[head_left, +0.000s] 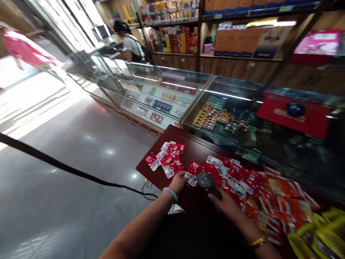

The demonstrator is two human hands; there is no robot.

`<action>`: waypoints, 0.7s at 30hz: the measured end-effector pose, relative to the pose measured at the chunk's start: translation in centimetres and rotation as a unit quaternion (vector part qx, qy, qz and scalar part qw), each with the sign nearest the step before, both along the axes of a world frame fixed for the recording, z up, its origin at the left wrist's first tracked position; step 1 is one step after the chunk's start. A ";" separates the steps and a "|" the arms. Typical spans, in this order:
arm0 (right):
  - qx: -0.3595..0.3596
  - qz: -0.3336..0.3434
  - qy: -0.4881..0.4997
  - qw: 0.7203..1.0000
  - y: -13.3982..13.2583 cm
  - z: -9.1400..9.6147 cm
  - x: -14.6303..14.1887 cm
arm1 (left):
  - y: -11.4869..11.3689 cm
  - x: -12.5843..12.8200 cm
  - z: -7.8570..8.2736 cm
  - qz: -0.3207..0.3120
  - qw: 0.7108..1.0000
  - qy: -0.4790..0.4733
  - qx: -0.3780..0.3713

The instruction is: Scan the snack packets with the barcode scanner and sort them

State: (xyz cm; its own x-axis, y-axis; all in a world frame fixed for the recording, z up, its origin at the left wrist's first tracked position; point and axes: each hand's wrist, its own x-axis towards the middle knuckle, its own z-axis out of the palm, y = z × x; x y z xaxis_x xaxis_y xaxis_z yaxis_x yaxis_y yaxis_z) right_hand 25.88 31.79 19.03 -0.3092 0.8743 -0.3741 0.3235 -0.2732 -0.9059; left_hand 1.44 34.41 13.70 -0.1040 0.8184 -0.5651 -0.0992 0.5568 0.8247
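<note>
My right hand (222,202) is wrapped round the handle of a dark barcode scanner (206,181), whose rounded head shows a small blue light. Just left of the scanner, my left hand (179,180) pinches the edge of a small red and white packet (192,180). More packets of this kind form a pile (168,158) on the left of the brown table (152,180). Another red and white pile (231,175) spreads out beyond and to the right of the scanner. The print on the packets is blurred.
Orange packets (294,204) and yellow bags (326,239) lie on the table's right. Behind it runs a glass display counter (233,90) with a red mat (315,116) on top. A person (134,45) is at the far counter. A dark strap (66,166) crosses the left.
</note>
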 end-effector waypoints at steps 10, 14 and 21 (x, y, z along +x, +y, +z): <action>0.004 -0.076 -0.023 0.997 -0.7 1.2 3.5 | 3.2 3.1 -0.6 -0.084 0.996 -0.019 0.007; 0.016 -0.077 -0.004 0.997 -0.5 1.3 3.5 | 3.2 4.3 -1.1 -0.119 0.993 -0.024 0.009; 0.026 -0.084 -0.043 0.995 0.7 1.7 3.1 | 3.0 5.3 -0.9 -0.160 0.986 -0.026 0.023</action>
